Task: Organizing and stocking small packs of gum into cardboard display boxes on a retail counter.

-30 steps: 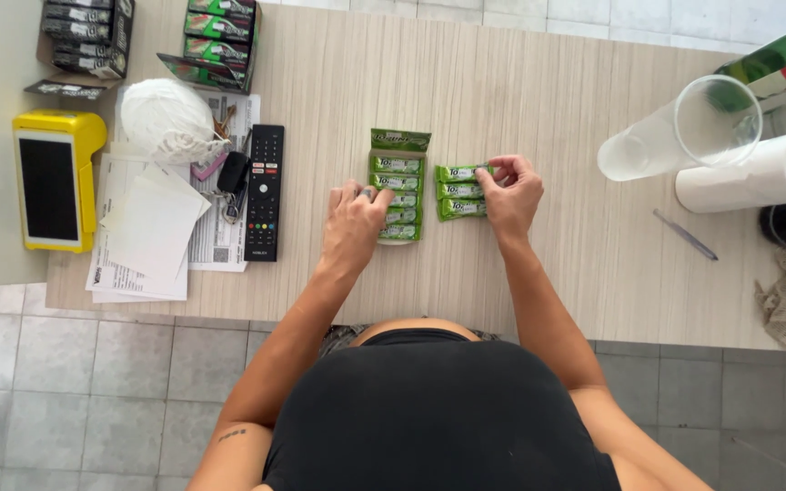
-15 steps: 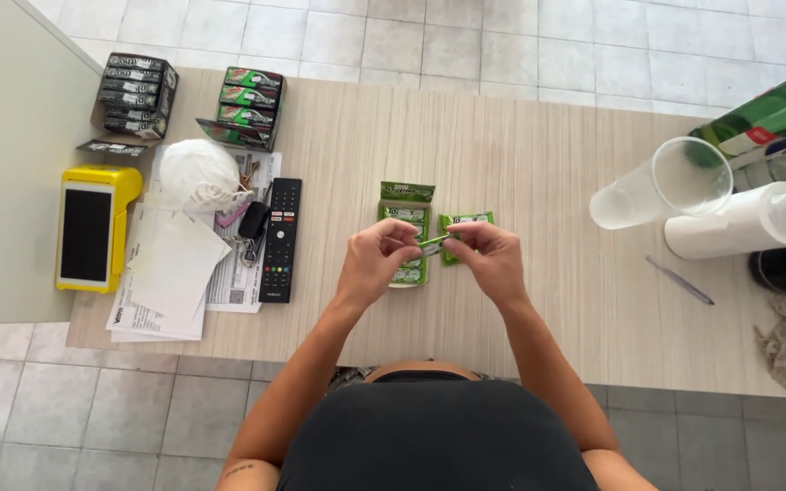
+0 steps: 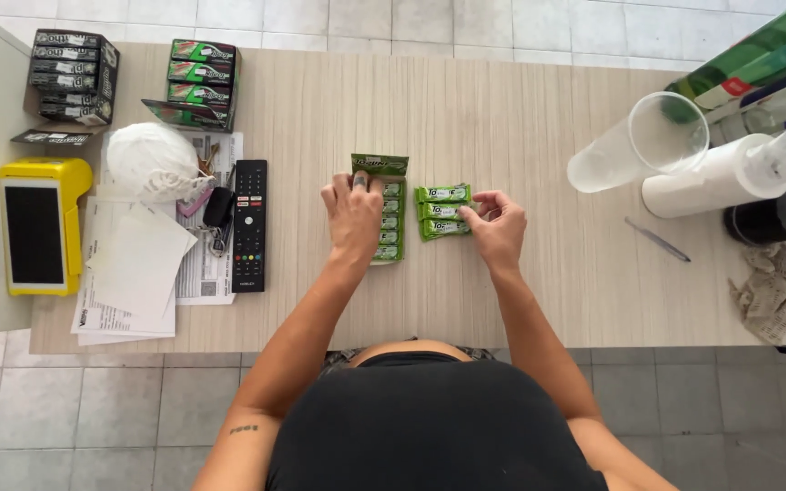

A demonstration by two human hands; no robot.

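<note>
An open green display box (image 3: 391,216) of small green packs lies flat on the middle of the wooden table (image 3: 539,291). My left hand (image 3: 353,215) rests on its left side with bent fingers, fingertips near the raised lid; whether a pack is under the fingers is hidden. Just right of the box, three loose green packs (image 3: 442,211) lie stacked in a short column. My right hand (image 3: 499,227) touches their right ends, thumb and forefinger pinched at the lower packs.
Left of the box lie a black remote (image 3: 249,224), keys, papers (image 3: 134,273), a white bag (image 3: 151,161) and a yellow card terminal (image 3: 36,224). Two more display boxes (image 3: 195,80) stand at the back left. A clear cup (image 3: 643,141), paper roll (image 3: 716,177), pen (image 3: 657,239) and rag (image 3: 769,289) are on the right.
Half a second ago both hands held one pack together above the table. They have since parted: the left went back onto the box, the right onto the loose packs.
</note>
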